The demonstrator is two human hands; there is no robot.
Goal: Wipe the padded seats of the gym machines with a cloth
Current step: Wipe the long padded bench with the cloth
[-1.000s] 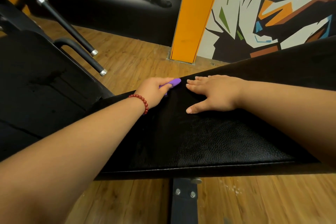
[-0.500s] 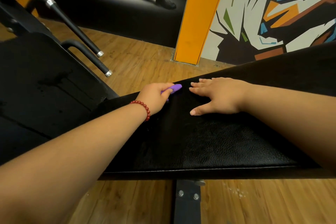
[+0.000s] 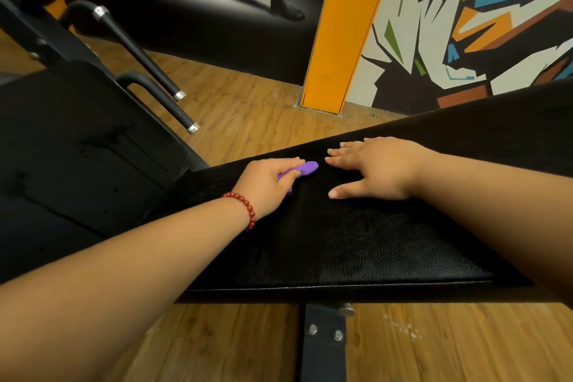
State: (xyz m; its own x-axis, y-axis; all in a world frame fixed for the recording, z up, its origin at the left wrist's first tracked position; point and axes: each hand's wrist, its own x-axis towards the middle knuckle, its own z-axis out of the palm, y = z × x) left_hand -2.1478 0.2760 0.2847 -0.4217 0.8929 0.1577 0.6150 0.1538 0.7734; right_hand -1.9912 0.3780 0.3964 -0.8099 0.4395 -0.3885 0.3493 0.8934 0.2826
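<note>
Left hand (image 3: pixel 269 180) is curled around a bunched purple cloth (image 3: pixel 302 170), pressing it onto the black padded seat (image 3: pixel 356 245) near its far edge, a red bead bracelet (image 3: pixel 245 207) on the wrist. Just beside it, the right hand (image 3: pixel 375 169) lies flat on the same pad, fingers straight and spread, thumb out. Under the seat's near edge, a bolted metal post (image 3: pixel 324 347) over wooden floor (image 3: pixel 254 108); another black pad (image 3: pixel 71 152) off to the left, an orange pillar (image 3: pixel 344 28) beyond.
</note>
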